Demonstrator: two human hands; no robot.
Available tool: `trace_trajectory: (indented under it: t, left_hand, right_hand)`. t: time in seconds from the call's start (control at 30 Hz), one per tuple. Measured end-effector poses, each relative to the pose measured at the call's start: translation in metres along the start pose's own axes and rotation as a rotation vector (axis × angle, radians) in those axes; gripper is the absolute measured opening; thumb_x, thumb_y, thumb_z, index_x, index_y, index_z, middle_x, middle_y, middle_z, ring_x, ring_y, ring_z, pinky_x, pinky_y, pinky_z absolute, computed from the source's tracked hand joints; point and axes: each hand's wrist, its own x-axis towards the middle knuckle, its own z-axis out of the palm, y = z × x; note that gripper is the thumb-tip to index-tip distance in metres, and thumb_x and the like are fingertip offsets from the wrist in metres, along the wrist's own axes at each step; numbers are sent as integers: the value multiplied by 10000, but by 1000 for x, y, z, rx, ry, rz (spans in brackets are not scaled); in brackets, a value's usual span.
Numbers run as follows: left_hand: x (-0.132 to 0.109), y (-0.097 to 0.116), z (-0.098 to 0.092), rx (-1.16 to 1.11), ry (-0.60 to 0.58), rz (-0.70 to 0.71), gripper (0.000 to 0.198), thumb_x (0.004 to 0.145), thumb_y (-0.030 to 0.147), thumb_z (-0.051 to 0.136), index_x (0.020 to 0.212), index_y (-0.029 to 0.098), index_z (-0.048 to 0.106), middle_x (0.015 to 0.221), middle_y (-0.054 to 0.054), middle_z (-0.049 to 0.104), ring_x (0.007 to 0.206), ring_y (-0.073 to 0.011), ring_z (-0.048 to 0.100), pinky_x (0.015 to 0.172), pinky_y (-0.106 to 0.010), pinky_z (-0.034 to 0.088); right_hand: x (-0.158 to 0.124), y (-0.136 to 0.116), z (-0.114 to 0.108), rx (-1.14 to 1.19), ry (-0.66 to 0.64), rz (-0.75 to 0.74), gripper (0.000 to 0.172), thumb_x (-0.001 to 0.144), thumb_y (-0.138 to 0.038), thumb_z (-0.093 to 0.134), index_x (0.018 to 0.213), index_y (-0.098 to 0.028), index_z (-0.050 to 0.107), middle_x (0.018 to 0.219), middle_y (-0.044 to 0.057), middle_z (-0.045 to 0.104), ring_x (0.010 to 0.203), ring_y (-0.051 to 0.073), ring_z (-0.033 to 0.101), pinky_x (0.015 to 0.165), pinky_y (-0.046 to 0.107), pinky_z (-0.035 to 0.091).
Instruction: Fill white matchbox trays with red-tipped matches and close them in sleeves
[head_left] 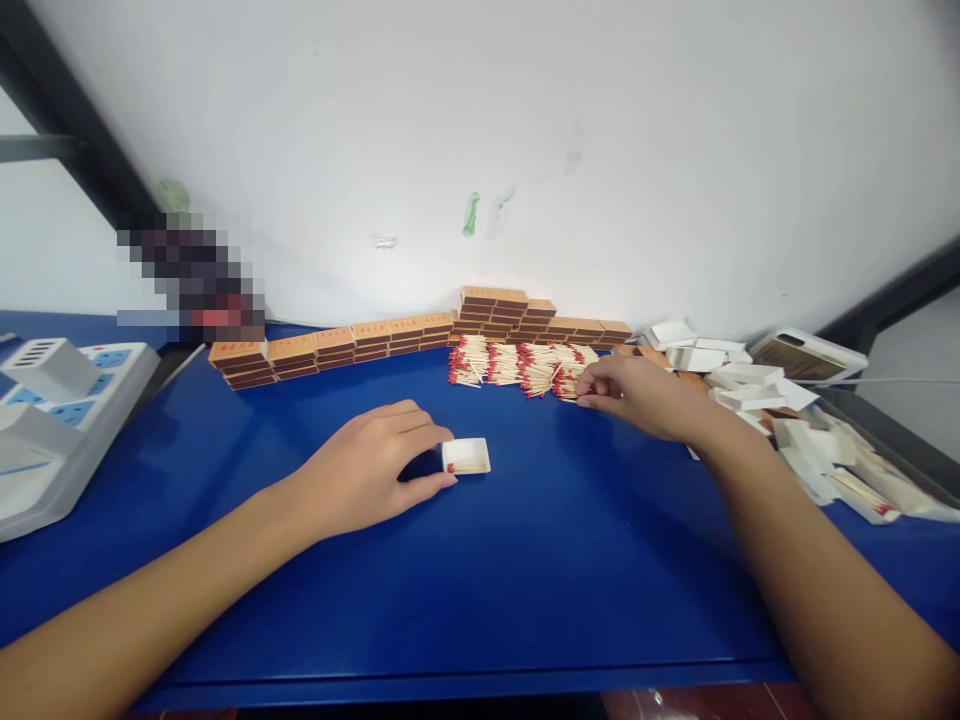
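Note:
My left hand [390, 460] pinches the left end of a small white matchbox tray [471, 450], which rests on the blue table. A few red-tipped matches lie along the tray's near side. To the right and farther back, my right hand [626, 390] has its thumb and fingertips closed together at the right end of a pile of matches [517, 365]. What sits between those fingertips, if anything, is too small to make out. The matches lie in several rough bundles with red heads.
Brown matchboxes [375, 335] stand stacked in a row along the wall. Loose white trays [757, 390] heap up at the right, one holding matches [866, 497], near a white-edged device [810, 352]. A power strip [97, 420] with plugs occupies the left side of the blue table [480, 600].

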Motion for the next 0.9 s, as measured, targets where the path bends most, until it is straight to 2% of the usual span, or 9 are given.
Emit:
trace_trajectory:
  t: [0.43, 0.63, 0.9]
  left_hand:
    - [0, 1, -2, 22, -12, -4, 245, 1041, 343, 728, 1214, 171, 755, 1012, -65, 768, 965, -241, 703, 826, -374, 565]
    - [-1, 0, -1, 19, -8, 7, 264, 1040, 336, 733, 1238, 162, 750, 1005, -66, 757, 972, -244, 695, 821, -366, 556]
    - [0, 1, -2, 5, -14, 4, 252, 1040, 328, 734, 1226, 159, 750, 1008, -64, 753, 966, -240, 689, 823, -366, 551]
  right_hand:
    - [0, 3, -1, 34, -3, -36, 157, 901, -320, 616, 844, -232, 732, 754, 36, 709, 679, 201, 607, 641, 325, 406]
    - [0, 3, 0, 54, -11, -55, 194, 918, -394, 646, 866, -233, 741, 771, 37, 709, 675, 199, 602, 647, 325, 396]
    - [1, 4, 0, 44, 0, -65, 204, 913, -373, 611, 872, -228, 750, 777, 43, 727, 684, 194, 618, 656, 317, 413]
